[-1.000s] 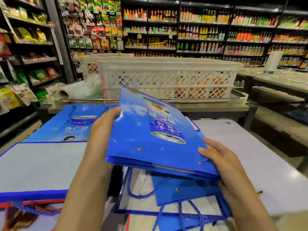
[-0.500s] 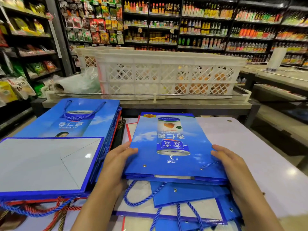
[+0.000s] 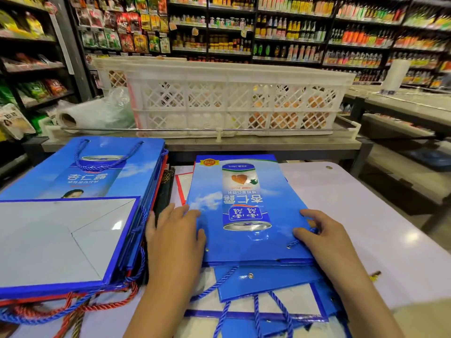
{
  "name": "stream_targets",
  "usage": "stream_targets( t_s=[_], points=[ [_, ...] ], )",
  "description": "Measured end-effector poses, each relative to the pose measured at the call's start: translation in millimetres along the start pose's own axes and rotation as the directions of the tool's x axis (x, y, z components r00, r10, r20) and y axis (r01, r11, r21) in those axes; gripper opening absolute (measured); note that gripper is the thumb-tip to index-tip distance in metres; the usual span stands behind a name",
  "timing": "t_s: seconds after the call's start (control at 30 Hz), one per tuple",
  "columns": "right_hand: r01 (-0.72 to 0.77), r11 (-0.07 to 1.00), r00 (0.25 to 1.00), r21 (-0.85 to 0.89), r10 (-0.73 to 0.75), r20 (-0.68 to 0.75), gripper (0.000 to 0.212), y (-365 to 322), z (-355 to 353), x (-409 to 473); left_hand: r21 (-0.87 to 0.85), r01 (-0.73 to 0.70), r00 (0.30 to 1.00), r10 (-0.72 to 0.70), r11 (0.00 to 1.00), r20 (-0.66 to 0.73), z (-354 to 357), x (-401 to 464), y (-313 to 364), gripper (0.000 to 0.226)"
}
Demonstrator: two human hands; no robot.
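head view: the only one supplied
top bag (image 3: 212,191): blue, can print, laid flat on a pile of bags (image 3: 266,280); pile carried by the white table (image 3: 380,215); eyelet end turned toward the person
left grip (image 3: 175,236): opened flat, fingers laid over the top bag's left edge, thumb rested on its face; nothing clasped
right grip (image 3: 328,241): fingers curled at the top bag's right edge, thumb pressed on the face beside the blue cord (image 3: 292,243); bag edge held
left stack (image 3: 80,181): more blue bags piled just beside the left grip, a folded white bag bottom (image 3: 58,240) seen uppermost, red and blue cords hung off the near end
behind: white lattice crate (image 3: 231,98) set on a further counter, plastic roll (image 3: 90,115) beside it, stocked shelves (image 3: 292,32) at the back
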State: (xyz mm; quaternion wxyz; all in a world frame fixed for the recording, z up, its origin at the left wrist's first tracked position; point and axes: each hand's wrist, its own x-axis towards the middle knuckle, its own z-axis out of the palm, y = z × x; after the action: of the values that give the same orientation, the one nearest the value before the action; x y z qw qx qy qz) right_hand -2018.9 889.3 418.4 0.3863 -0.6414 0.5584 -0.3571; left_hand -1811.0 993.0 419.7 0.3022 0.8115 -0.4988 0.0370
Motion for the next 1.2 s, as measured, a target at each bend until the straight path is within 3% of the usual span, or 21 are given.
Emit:
stream_targets(
  t_s=[0.1, 0.17, 0.23, 0.3, 0.37, 0.47, 0.57, 0.67, 0.83, 0.93, 1.0, 1.1, 1.2],
  points=[
    [0.000, 1.000, 0.999, -0.009, 0.000, -0.040, 0.041, -1.0, -0.4, -0.7, -0.143, -0.100, 0.995, 0.100, 0.985, -0.010, -2.4, 2.3, 10.5, 0.031],
    [-0.021, 0.998, 0.999, 0.052, 0.023, -0.047, 0.028, -5.2, -3.6, -1.6, -0.213, -0.235, 0.963, 0.257, 0.948, 0.080, -3.0, 2.0, 24.8, 0.031],
    [-0.050, 0.992, 0.997, 0.118, 0.056, -0.048, 0.022, -8.2, -11.4, -1.4, -0.216, -0.389, 0.879, 0.431, 0.895, 0.202, -0.8, -1.7, 41.0, 0.046],
    [-0.060, 0.989, 0.998, 0.135, 0.063, -0.020, 0.022, -9.8, -21.8, -2.0, -0.189, -0.457, 0.821, 0.494, 0.869, 0.286, 3.9, -6.0, 49.1, 0.070],
    [-0.045, 0.997, 0.998, 0.066, 0.042, 0.048, 0.024, -9.3, -31.4, -5.0, -0.158, -0.456, 0.820, 0.482, 0.876, 0.308, 9.9, -7.5, 48.1, 0.085],
    [-0.026, 0.990, 0.990, -0.141, 0.044, 0.132, 0.023, -7.2, -41.4, -10.0, -0.159, -0.439, 0.829, 0.467, 0.884, 0.308, 16.0, -8.0, 44.1, 0.088],
    [0.051, 0.976, 0.995, -0.210, -0.031, 0.098, 0.010, -10.6, -46.8, -15.1, -0.153, -0.423, 0.831, 0.450, 0.893, 0.326, 17.8, -9.1, 43.6, 0.088],
    [0.188, 0.955, 0.982, -0.230, -0.185, 0.032, 0.019, -19.5, -48.4, -21.9, -0.161, -0.404, 0.825, 0.435, 0.900, 0.360, 15.6, -9.5, 45.9, 0.087],
    [0.385, 0.906, 0.921, -0.176, -0.365, 0.134, 0.017, -39.2, -41.6, -33.5, -0.303, -0.316, 0.855, 0.408, 0.899, 0.321, 6.7, -10.3, 53.3, 0.049],
    [0.461, 0.876, 0.886, -0.140, -0.448, 0.118, 0.019, -50.3, -38.0, -39.0, -0.525, -0.225, 0.872, 0.410, 0.821, 0.268, 5.6, -10.5, 57.9, 0.040],
    [0.468, 0.874, 0.883, -0.132, -0.458, 0.100, 0.017, -54.3, -36.1, -42.2, -0.647, -0.200, 0.865, 0.443, 0.736, 0.237, 4.3, -11.1, 62.7, 0.028],
    [0.445, 0.881, 0.895, -0.158, -0.437, 0.087, 0.013, -54.4, -35.5, -43.9, -0.652, -0.281, 0.871, 0.473, 0.704, 0.134, 6.6, -11.5, 68.0, 0.010],
    [0.386, 0.911, 0.920, -0.147, -0.369, 0.129, 0.012, -49.4, -45.3, -44.1, -0.689, -0.218, 0.933, 0.355, 0.691, 0.061, 11.1, -11.7, 69.4, 0.014]
  ],
)
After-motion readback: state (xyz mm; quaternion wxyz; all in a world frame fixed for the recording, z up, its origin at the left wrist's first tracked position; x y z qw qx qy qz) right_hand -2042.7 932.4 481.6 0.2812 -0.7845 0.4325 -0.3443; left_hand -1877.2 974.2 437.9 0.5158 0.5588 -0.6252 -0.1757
